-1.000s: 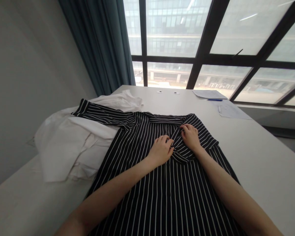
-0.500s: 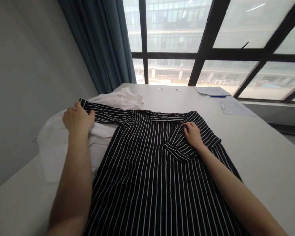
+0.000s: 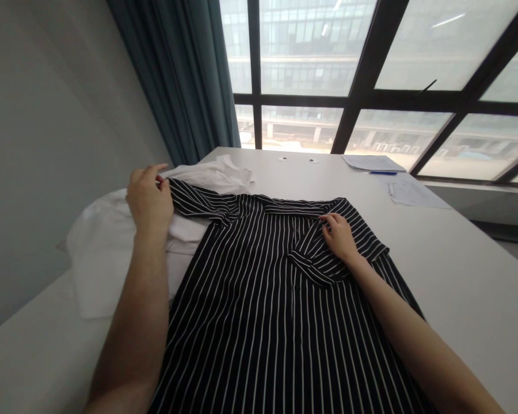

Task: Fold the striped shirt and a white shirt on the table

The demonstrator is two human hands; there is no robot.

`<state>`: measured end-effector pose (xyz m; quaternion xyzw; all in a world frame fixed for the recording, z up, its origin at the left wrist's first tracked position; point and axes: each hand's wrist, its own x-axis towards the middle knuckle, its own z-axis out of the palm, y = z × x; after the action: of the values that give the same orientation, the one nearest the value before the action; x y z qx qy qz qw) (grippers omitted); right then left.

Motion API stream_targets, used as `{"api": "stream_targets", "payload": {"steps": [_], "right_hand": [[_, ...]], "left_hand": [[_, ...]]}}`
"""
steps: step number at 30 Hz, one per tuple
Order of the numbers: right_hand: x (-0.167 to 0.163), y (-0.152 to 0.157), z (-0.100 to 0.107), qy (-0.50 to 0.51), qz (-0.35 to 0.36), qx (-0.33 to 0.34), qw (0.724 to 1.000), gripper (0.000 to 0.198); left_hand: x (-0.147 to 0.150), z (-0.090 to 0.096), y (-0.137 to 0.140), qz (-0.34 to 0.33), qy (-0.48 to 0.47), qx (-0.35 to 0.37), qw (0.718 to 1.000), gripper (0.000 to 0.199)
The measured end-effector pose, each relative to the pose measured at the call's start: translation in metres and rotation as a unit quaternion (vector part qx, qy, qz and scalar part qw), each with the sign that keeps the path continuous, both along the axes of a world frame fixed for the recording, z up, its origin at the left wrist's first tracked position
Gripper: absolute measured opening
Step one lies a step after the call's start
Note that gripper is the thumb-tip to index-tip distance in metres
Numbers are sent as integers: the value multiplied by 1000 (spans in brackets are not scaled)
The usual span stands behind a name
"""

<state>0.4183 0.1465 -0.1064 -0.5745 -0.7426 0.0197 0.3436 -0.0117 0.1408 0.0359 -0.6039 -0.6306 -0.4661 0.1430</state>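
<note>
Gray light from the wide window [image 3: 304, 54] falls across the white table [image 3: 453, 270], with a blue-gray curtain [image 3: 185, 80] at its far left. Your striped shirt [image 3: 250, 299] lies front up on the table directly before you, black with thin white stripes running lengthwise down the body, a buttoned placket near its middle and the collar at the far end. On your right, one sleeve [image 3: 311, 257] is folded inward over the chest, its stripes slanting against those beneath. On your left, the other sleeve reaches outward over crumpled white cloth [image 3: 99, 253]. Your left hand [image 3: 150, 198] pinches that sleeve's end between thumb and fingers. Your right hand [image 3: 339, 237] rests on the folded sleeve, fingers bent; you cannot tell whether they grip any fabric.
</note>
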Motion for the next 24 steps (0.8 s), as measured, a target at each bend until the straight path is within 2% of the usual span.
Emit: {"api": "stream_targets", "payload": {"steps": [4, 6, 8, 10, 12, 13, 16, 18, 20, 22, 24], "right_hand": [[-9, -4, 19, 13, 73, -56, 996, 25], [-15, -10, 31, 57, 108, -129, 984, 26], [-22, -19, 43, 123, 141, -225, 956, 33], [-29, -26, 51, 187, 166, -307, 918, 41], [-34, -29, 52, 234, 174, -359, 887, 46], [-37, -29, 50, 244, 170, -368, 881, 48], [-44, -22, 39, 221, 142, -352, 898, 54], [-50, -17, 33, 185, 130, -326, 918, 59], [-58, -14, 31, 127, 141, -282, 941, 62], [-70, -15, 33, 35, 160, -208, 964, 63], [-86, -16, 36, -57, 170, -132, 975, 63]], "left_hand": [[40, 3, -2, -127, -32, 33, 991, 29], [65, 7, -11, -212, -6, 3, 977, 25], [85, 13, -22, -284, 19, -34, 958, 26], [95, 20, -32, -310, 26, -47, 949, 26], [93, 23, -36, -294, 21, -45, 955, 26], [89, 24, -35, -279, 19, -47, 959, 26], [72, 17, -23, -254, 42, -96, 962, 27], [62, 7, -12, -259, 84, -159, 949, 28], [56, -7, -1, -267, 126, -238, 925, 29], [53, -21, 8, -267, 154, -321, 896, 32], [52, -35, 15, -262, 170, -389, 867, 39]]}}
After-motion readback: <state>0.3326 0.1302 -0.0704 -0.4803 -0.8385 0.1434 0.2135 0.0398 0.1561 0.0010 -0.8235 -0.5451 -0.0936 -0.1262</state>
